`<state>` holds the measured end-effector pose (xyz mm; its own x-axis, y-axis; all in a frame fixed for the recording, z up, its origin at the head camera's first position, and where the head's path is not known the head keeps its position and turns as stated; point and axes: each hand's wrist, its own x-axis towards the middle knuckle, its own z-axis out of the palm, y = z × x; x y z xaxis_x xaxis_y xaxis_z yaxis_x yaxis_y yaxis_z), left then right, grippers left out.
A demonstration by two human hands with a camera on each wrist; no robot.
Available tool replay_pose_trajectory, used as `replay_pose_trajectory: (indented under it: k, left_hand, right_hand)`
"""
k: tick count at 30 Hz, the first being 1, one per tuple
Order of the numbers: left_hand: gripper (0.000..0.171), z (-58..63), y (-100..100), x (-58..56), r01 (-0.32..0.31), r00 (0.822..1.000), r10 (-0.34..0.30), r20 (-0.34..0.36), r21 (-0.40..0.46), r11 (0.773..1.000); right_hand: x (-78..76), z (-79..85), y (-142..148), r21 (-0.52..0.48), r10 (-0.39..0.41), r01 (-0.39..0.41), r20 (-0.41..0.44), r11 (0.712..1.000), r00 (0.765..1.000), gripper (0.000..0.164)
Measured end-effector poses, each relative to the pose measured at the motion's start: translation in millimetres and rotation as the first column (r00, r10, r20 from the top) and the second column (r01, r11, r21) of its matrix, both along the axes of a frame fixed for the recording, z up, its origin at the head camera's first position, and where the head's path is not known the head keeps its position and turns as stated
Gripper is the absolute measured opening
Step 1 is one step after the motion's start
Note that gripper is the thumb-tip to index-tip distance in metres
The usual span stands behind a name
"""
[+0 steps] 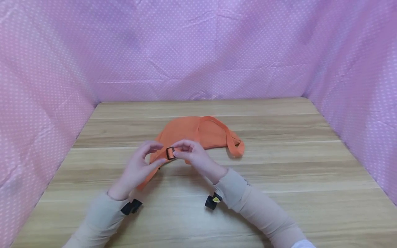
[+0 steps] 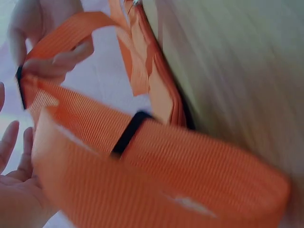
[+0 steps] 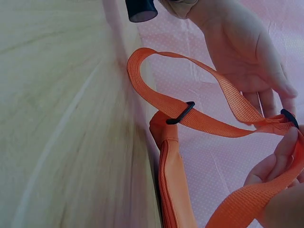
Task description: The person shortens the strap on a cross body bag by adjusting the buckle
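An orange fabric bag (image 1: 183,129) with a zipper lies on the table, its orange strap (image 2: 204,161) looping up toward me. My right hand (image 1: 198,156) pinches the strap at a black slider buckle (image 1: 170,153), thumb and fingertips at the buckle's edge. To the left of that buckle is my left hand (image 1: 134,172), its thumb and fingers spread apart and reaching around the strap without gripping it. In the right wrist view, the left hand's fingers lie behind the strap. Farther along the strap sits a second black ring (image 3: 181,113), close above the bag's end.
Around the bag stretches a wood-grain table (image 1: 279,179). Pink polka-dot cloth (image 1: 198,51) hangs behind it and along both sides. Another loop of strap (image 1: 231,143) spills over the bag's right end. A small black device (image 1: 131,206) sits at the left wrist, another (image 1: 213,200) at the right.
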<state>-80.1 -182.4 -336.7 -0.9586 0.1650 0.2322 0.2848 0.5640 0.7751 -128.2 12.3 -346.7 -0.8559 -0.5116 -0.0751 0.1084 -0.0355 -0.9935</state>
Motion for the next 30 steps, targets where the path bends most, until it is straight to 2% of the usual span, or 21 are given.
replay_pose_trajectory:
  k: [10,18,23,26,30]
  left_hand:
    - [0.041,-5.2,8,-1.7,0.035,0.999,-0.034,-0.006,0.112,0.993]
    - [0.041,-6.7,9,-1.0,0.028,1.000,-0.027,-0.007,0.117,0.993]
    - [0.038,-8.6,8,1.1,0.028,0.999,-0.024,-0.044,0.112,0.993]
    - [0.038,-8.5,7,2.5,0.030,0.998,-0.024,-0.049,0.128,0.991]
    - [0.038,-7.7,5,3.7,0.044,0.998,-0.037,-0.054,0.149,0.988]
  right_hand:
    - [3.3,3.9,-4,-0.054,0.013,-0.013,0.003,0.998,1.000,0.029]
    - [4.2,4.1,-5,-0.046,0.015,-0.014,0.017,0.999,1.000,0.029]
    - [1.0,2.1,2,0.039,0.066,-0.067,0.013,0.997,0.998,0.028]
    - [-5.0,0.1,10,0.121,0.127,-0.122,-0.038,0.985,0.991,0.026]
    - [-12.9,-1.8,19,0.191,0.154,-0.130,-0.113,0.973,0.982,0.024]
